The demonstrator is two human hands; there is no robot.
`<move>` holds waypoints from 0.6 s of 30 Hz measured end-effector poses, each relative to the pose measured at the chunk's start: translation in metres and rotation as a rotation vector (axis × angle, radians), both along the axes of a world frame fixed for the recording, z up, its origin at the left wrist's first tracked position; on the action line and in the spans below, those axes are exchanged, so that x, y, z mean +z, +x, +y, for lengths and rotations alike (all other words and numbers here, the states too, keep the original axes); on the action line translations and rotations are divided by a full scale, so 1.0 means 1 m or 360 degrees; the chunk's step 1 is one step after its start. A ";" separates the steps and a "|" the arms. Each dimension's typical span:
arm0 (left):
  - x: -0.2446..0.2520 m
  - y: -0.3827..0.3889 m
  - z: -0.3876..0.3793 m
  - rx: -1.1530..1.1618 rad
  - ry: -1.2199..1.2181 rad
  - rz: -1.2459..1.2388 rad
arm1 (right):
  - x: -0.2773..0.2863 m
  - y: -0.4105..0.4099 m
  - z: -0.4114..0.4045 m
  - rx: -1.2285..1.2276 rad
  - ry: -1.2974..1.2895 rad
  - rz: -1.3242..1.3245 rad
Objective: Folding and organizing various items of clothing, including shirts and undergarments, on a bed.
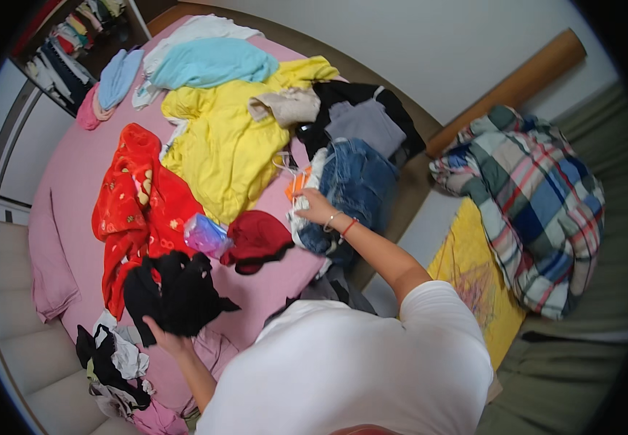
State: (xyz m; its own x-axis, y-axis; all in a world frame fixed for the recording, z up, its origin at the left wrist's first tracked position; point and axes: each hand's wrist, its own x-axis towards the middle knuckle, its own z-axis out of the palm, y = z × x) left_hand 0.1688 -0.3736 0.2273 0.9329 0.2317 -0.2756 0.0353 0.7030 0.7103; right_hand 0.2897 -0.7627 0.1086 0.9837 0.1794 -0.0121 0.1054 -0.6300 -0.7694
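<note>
A crumpled black garment [178,299] is in my left hand [170,338], whose thumb shows at its lower edge; the fingers are mostly hidden beneath the cloth. My right hand [315,206] reaches to the bed's near right side. Its fingertips are at an orange item [299,182] and a white cloth [299,217], beside rolled blue denim [357,179]. Whether they pinch either one is unclear. Between my hands lie a dark red cap-like item [257,239] and a shiny iridescent pouch [208,235]. A red patterned fleece garment [134,201] spreads beyond the black one.
The pink-sheeted bed [74,179] also bears a yellow garment [232,141], light blue cloth [216,62], folded grey cloth [365,128] and a mixed clothes pile [123,359]. A plaid quilt [531,201] lies at right. An open wardrobe [83,49] stands far left.
</note>
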 end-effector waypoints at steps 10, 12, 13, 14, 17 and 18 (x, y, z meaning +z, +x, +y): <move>0.032 0.003 -0.079 0.0802 0.0274 0.0568 | -0.027 0.296 -0.011 -0.0234 -0.0999 0.0327; 0.037 0.008 -0.091 0.0673 0.0084 0.0443 | -0.062 0.335 -0.026 -0.0567 -0.1149 0.0416; 0.037 0.005 -0.090 0.0718 0.0101 0.0464 | -0.068 0.348 -0.027 -0.0751 -0.0992 0.0460; 0.036 0.001 -0.086 0.0851 0.0199 0.0498 | -0.072 0.357 -0.031 -0.0876 -0.0824 0.0401; 0.037 -0.006 -0.083 0.1052 0.0311 0.0529 | -0.052 0.377 -0.070 -0.0983 -0.0189 -0.0144; 0.038 -0.008 -0.081 0.1074 0.0325 0.0527 | -0.048 0.379 -0.084 -0.1089 0.0094 -0.0527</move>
State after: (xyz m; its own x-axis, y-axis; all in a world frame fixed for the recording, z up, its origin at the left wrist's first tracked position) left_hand 0.1612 -0.4550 0.2652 0.4486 0.7962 -0.4060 -0.1212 0.5043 0.8550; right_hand 0.6690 -0.8472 0.0608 0.8264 -0.4806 0.2933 -0.0629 -0.5964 -0.8002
